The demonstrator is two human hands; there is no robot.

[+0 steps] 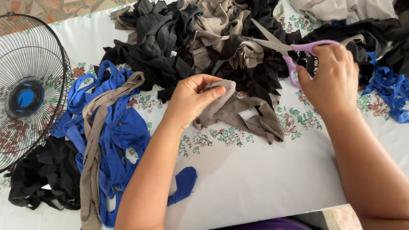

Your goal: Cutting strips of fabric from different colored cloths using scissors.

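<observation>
Closest to the person, the white table cover [255, 179] with its flowered border lies bare along the near edge, both forearms reaching out over it. Just left of the left forearm a small blue scrap [185, 183] rests on the cloth, and beyond that a loose heap of blue fabric strips [119, 132] spreads toward the left, with a long taupe strip [91, 170] draped across it from top to bottom. A dark bundle of black strips [38, 174] sits at the near left corner. In the middle of the table the left hand [191, 98] is closed in a pinch, thumb pressed over the folded end of a grey-brown piece of cloth [238, 113], whose twisted tail lies on the table to the right of the hand. To the right and slightly farther off, the right hand [334, 79] grips a pair of scissors [281, 47] by their lilac handles, fingers through the loops; the blades stand parted and point left over the pile, apart from the held cloth. Behind both hands a big mound of black and beige fabric scraps [200, 38] fills the far side of the table. More blue strips [390, 87] lie at the far right, and a wire fan guard [30, 89] rests at the left edge.
</observation>
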